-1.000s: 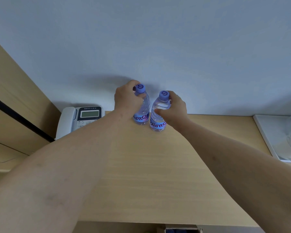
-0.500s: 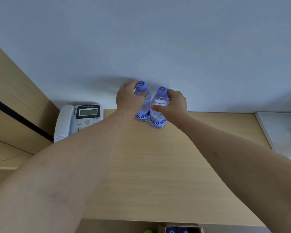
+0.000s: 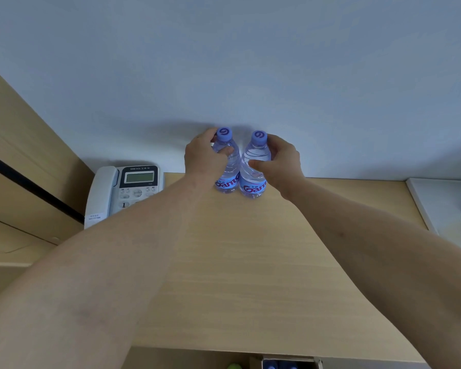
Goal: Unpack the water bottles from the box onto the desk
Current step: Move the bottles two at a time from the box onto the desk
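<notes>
A: We start with the biggest surface, the wooden desk [image 3: 250, 275], which runs up to the pale wall [image 3: 224, 62] at its far edge. That desk is our landmark for everything else.

B: On the desk's left far corner we see a white desk telephone [image 3: 123, 190], handset on its cradle, partly covered by the left forearm. At the desk's right end lies a white tray [image 3: 437, 206], with something clear and glassy on it that we cannot make out.

A: Below the desk's near edge we see the open top of a cardboard box [image 3: 290, 362], with blue bottle caps showing inside. Just left of it, also below that edge, is a small green object we cannot identify.

B: Now the hands. Our left hand [image 3: 205, 161] is wrapped around the left water bottle [image 3: 229, 166], thumb across its front, fingers behind its neck. Our right hand [image 3: 282, 163] grips the right water bottle [image 3: 254, 169] the same way, thumb on the front.

A: Both bottles stand upright at the desk's far edge, by the wall, side by side and touching or nearly so; we cannot tell which. Each has a purple cap and a blue label with red lettering.
</notes>
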